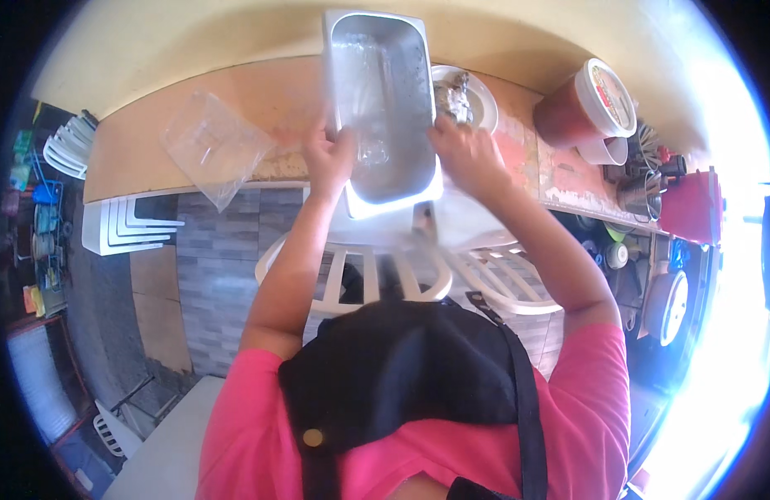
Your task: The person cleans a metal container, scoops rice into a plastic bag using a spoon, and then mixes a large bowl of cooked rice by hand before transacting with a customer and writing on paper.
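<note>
A deep rectangular stainless-steel food pan [397,112] is held between my two hands over the worn orange counter [285,87]. Its inside faces me and looks bare, with a few shiny reflections. My left hand [330,159] grips the left rim, thumb on the inner side. On the opposite rim, my right hand [469,150] has its fingers closed. Just behind the right hand sits a white plate [485,103] bearing a crumpled, foil-like bundle [455,100]. To the left, a clear plastic bag [213,147] lies flat and hangs over the counter's front edge.
White plastic chairs [360,275] stand between me and the counter. A lidded bucket of reddish contents [563,112] is at the right, near a metal utensil holder [638,194] and a pink container [691,206]. Stacked white stools [119,228] are at the left end.
</note>
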